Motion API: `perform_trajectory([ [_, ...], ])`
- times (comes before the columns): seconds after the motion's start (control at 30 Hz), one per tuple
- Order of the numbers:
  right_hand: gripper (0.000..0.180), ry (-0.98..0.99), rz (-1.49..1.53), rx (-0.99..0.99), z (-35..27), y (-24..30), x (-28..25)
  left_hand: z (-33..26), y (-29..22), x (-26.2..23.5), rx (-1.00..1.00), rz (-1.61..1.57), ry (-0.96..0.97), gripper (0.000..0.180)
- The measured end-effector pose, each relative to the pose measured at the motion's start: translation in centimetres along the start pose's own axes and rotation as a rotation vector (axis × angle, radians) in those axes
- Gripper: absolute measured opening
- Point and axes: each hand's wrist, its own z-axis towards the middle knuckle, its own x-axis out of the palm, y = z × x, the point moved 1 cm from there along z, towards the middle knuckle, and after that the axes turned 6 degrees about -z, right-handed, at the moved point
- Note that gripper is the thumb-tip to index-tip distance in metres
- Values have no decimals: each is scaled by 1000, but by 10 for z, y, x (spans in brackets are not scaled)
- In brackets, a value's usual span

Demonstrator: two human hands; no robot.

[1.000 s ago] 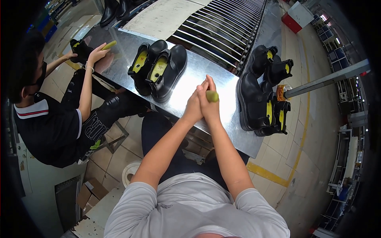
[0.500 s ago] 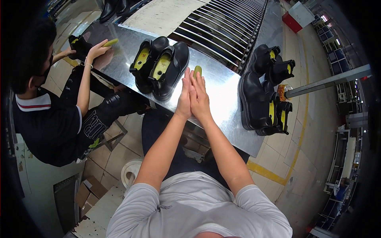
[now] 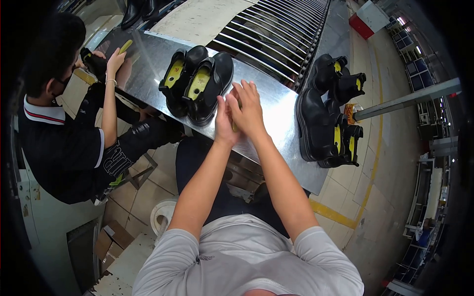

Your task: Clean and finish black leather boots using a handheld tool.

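My left hand [image 3: 225, 124] and my right hand [image 3: 248, 111] press together, palm to palm, over the near edge of the metal table [image 3: 274, 123]. Pinched between them is a slim yellow-green insole [image 3: 235, 128], mostly hidden by my palms, with only slivers of it showing. Just left of my hands stands a pair of black shoes with yellow-green insides, a nearer shoe [image 3: 211, 89] and its mate [image 3: 178, 81]. My left fingertips are close to the nearer shoe's side.
Several black shoes [image 3: 316, 126] crowd the table's right end. Behind the table runs a roller conveyor [image 3: 276, 37] with a pale board [image 3: 200, 19]. At left a seated co-worker [image 3: 64, 143] holds a black shoe and a yellow-green insole [image 3: 126, 46]. A metal bar [image 3: 405, 101] juts in from the right.
My right hand has slid and turned across my left, and the insole's tip no longer sticks out beyond my fingers. The co-worker's hand and insole have shifted left and away.
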Motion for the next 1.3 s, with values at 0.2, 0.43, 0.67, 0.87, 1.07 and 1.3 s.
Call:
perform_trajectory([
  [0.2, 58, 112, -57, 163, 12, -37, 29, -2, 13, 4, 16, 116, -48, 87],
  [0.43, 64, 161, 89, 128, -20, -43, 10, -1, 11, 5, 45, 229, -30, 86],
  [0.67, 75, 10, 775, 366, -51, 17, -2, -2, 4, 1, 83, 384, -25, 91],
  [0.87, 79, -77, 950, 407, -47, -1, -30, -52, 27, 42, 96, 950, 144, 73],
  [1.07, 79, -50, 1079, 740, -24, 41, -101, -72, 34, 70, 207, 1052, 286, 71],
  [1.3, 79, 166, 750, 64, -80, 57, -109, -73, 0, 91, 524, 993, 154, 61],
])
